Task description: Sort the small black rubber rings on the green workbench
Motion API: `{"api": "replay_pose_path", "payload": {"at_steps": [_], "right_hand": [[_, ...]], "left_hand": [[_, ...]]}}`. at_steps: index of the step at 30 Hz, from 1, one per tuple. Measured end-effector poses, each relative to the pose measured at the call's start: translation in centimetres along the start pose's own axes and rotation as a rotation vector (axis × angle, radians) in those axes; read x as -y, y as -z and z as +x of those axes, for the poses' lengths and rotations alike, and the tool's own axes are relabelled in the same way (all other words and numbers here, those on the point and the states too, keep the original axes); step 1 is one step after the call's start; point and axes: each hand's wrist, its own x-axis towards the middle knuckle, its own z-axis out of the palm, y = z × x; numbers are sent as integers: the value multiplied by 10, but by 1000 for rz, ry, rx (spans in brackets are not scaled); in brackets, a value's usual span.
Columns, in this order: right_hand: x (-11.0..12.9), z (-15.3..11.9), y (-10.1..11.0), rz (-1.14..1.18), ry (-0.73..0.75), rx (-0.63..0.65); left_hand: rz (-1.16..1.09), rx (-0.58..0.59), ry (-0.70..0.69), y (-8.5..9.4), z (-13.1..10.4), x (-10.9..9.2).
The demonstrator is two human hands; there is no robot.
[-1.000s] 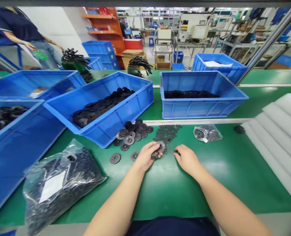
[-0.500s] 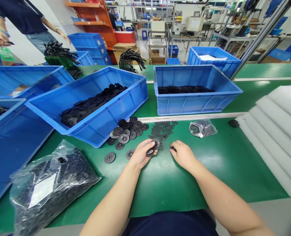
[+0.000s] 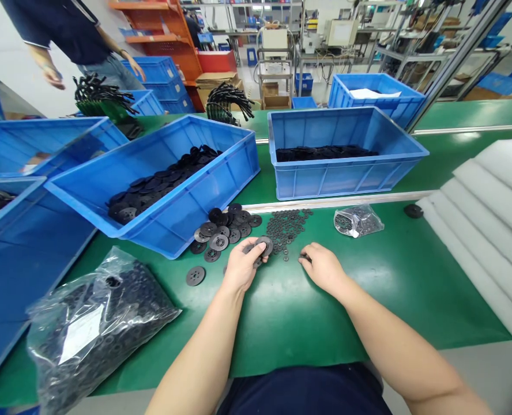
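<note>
My left hand (image 3: 241, 266) is closed around dark round discs (image 3: 263, 246), the top one tilted under my thumb. To its right, my right hand (image 3: 324, 268) is in a pinch near the tabletop, a bit of something small and dark showing at its fingertips. Between and beyond the hands spreads a patch of small dark rings (image 3: 285, 226). Left of that lies a loose pile of black discs (image 3: 219, 233), with a single disc (image 3: 195, 276) apart from it on the green table (image 3: 290, 323).
Behind the pile, a blue bin (image 3: 213, 193) holds many black discs; another blue bin (image 3: 346, 173) stands to its right. A large clear bag (image 3: 104, 328) of dark parts lies at left, a small bag (image 3: 360, 221) at right. White foam sheets (image 3: 481, 230) line the right edge.
My left hand has shifted a little left with the discs, and the top disc is turned differently. My right hand keeps its pinch in nearly the same place. A person behind has moved right.
</note>
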Motion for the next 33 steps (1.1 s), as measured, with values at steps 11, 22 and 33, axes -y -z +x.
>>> {"api": "replay_pose_path", "payload": {"at_steps": [11, 22, 33], "right_hand": [[9, -9, -3, 438, 226, -251], [1, -19, 19, 510, 94, -664], [-28, 1, 19, 257, 82, -386]], "left_hand": [[341, 226, 1, -16, -18, 17], [140, 127, 17, -7, -9, 15], [54, -147, -101, 38, 0, -34]]}}
